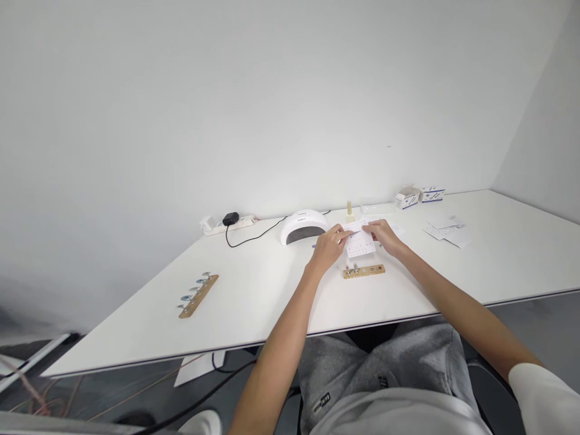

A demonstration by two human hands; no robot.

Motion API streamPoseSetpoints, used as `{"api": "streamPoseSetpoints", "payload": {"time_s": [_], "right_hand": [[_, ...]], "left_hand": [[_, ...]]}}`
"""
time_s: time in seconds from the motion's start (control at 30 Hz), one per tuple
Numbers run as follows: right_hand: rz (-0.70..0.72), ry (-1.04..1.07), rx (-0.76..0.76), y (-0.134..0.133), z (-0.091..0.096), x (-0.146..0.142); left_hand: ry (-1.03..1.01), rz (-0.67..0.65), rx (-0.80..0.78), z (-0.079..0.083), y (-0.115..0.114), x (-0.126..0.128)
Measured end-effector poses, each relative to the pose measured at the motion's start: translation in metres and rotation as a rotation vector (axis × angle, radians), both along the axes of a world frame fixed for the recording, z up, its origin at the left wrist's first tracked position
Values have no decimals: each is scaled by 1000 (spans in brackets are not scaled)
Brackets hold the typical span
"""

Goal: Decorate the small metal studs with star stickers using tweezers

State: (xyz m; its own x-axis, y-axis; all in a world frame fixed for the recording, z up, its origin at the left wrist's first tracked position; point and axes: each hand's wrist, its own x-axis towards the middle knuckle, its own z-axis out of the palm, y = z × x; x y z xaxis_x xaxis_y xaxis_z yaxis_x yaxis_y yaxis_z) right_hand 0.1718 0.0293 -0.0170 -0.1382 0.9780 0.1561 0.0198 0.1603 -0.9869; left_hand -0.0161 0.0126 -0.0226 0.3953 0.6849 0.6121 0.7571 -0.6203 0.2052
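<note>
Here's the sheet (pixel 361 244), white and dotted with small printed marks, right between my two hands, up at the far side of the near strip (pixel 371 270). My left hand (pixel 332 243) has it by the upper left, fingers reaching in over the paper; my right hand (pixel 383 234) pinches the upper right, fingertips close to the left ones. Whether anything tiny sits between those fingertips, I can't tell. Its lower edge hangs toward me, just short of the strip, which carries small upright pieces at its left end. Left of my left hand, just beyond it, sits the lamp (pixel 304 219); behind the sheet, the bottle (pixel 349 209). Loose cards (pixel 448 232) lie well off to my right, and the far-left strip (pixel 199 296) slants across the table (pixel 254 296), well apart from both hands.
</note>
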Motion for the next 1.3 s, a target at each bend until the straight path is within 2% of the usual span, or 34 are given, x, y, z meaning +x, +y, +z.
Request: {"api": "streamPoseSetpoints", "payload": {"time_s": [0.93,1.3], "right_hand": [[-6,-6,-12,-3,2,0],[11,-8,-4,-4,3,0]], "left_hand": [[-26,-6,8,-1,1,-1],[-31,-5,-24,4,-3,1]]}}
